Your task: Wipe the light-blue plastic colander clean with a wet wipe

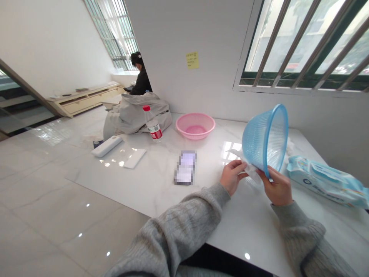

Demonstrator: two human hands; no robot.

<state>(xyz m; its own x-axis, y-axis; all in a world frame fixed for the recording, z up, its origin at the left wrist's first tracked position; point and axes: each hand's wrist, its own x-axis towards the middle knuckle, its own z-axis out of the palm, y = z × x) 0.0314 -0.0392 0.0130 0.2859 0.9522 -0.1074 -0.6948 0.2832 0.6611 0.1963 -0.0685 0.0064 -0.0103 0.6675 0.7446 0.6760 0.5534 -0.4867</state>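
A blue plastic colander (255, 138) is tipped on its side above the right part of the table, its mouth facing right. My right hand (277, 187) grips its lower rim, thumb and fingers on either side. A crumpled white wet wipe (253, 172) hangs between my two hands under the colander. Pinched closed, my left hand (233, 176) holds the left part of that wipe. To the right of my right hand lies a light blue pack of wet wipes (325, 181).
A pink plastic basket (195, 134) stands near the wall. On the white table (161, 192) lie a phone (185, 168), a white case (107, 146) and a flat white item (135, 158). A bottle with a red cap (154, 129) stands before a grey bag (123, 115). A person (142, 80) sits beyond.
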